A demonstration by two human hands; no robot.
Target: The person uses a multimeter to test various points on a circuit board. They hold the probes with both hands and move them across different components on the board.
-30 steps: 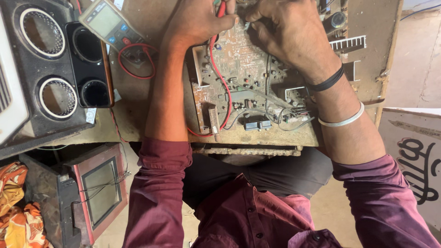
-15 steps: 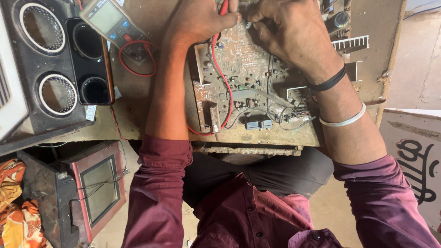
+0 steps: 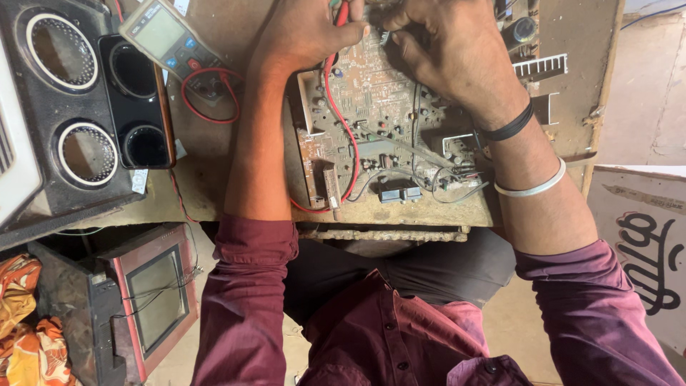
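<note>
A brown circuit board crowded with small parts and wires lies on the worn wooden workbench. My left hand grips a red test probe at the board's far edge; its red lead runs down over the board. My right hand is closed over the board's top, fingertips pinched next to the probe; what it holds is hidden. A grey multimeter with red lead coils lies to the left of my left forearm.
A black speaker cabinet with round grilles stands at the left. A metal heat sink sits at the bench's right. Below the bench are a small red-framed television set and orange cloth. A white painted board is at the right.
Both hands stay at the board's top edge with only slight shifts; the view has moved a little. Nothing was picked up or let go.
</note>
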